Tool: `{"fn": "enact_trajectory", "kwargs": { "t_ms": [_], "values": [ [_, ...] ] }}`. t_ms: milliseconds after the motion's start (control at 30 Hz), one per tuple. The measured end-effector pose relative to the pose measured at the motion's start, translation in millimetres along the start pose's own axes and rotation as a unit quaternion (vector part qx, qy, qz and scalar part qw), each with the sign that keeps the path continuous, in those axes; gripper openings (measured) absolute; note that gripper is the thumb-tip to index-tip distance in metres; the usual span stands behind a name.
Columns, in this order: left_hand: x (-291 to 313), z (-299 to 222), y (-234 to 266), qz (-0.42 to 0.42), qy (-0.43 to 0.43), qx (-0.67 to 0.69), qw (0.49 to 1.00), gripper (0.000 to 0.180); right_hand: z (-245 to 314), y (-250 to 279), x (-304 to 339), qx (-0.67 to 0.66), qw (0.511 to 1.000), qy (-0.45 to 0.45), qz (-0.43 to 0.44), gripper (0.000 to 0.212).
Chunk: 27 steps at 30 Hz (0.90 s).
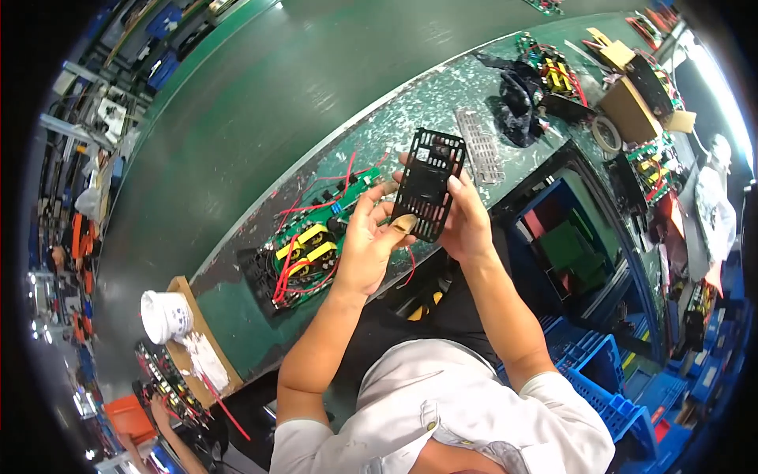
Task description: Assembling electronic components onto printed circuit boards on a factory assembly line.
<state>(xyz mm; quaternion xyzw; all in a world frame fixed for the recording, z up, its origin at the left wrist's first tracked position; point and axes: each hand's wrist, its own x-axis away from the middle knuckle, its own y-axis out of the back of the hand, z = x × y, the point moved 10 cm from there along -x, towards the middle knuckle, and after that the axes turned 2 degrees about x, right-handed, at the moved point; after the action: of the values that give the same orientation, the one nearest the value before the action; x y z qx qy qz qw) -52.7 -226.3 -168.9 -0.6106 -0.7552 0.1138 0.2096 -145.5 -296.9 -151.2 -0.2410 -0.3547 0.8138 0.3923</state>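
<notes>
Over the green workbench I hold up a flat black slotted panel, tilted, with rows of cut-out slots at both ends. My left hand is closed on its left edge, the thumb near the lower end. A small tan piece shows at that thumb; whether it is worn or held I cannot tell. On the panel's right edge my right hand is closed, thumb on the front face. Left of my left hand lies a green circuit board with yellow-wrapped coils and red wires.
A pale perforated plate and black crumpled plastic lie beyond the panel. At right are a tape roll and a dark open frame. A white tub sits lower left, near another person's forearm. Blue crates stand lower right.
</notes>
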Motion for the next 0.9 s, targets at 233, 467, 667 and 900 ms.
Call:
{"fn": "enact_trajectory", "kwargs": {
  "t_ms": [233,467,667,900],
  "values": [
    [-6.1,-22.5,-10.0,0.009,-0.108,-0.262,0.959,0.031,-13.3,25.4,3.8,0.019,0.998,-0.048,-0.022,0.057],
    [-79.2,-83.9,60.4,-0.139,-0.177,-0.668,0.71,0.034,-25.2,42.5,-24.4,0.189,0.967,-0.105,-0.131,0.053],
    [-76.9,-74.8,49.0,-0.063,-0.159,-0.555,0.814,0.021,-35.7,46.0,-34.9,0.158,0.968,-0.158,-0.117,0.04],
    [-57.2,-76.5,26.8,-0.016,-0.25,-0.525,0.814,0.019,-40.2,33.6,-45.1,0.236,0.956,-0.155,-0.084,0.037]
  ]
}}
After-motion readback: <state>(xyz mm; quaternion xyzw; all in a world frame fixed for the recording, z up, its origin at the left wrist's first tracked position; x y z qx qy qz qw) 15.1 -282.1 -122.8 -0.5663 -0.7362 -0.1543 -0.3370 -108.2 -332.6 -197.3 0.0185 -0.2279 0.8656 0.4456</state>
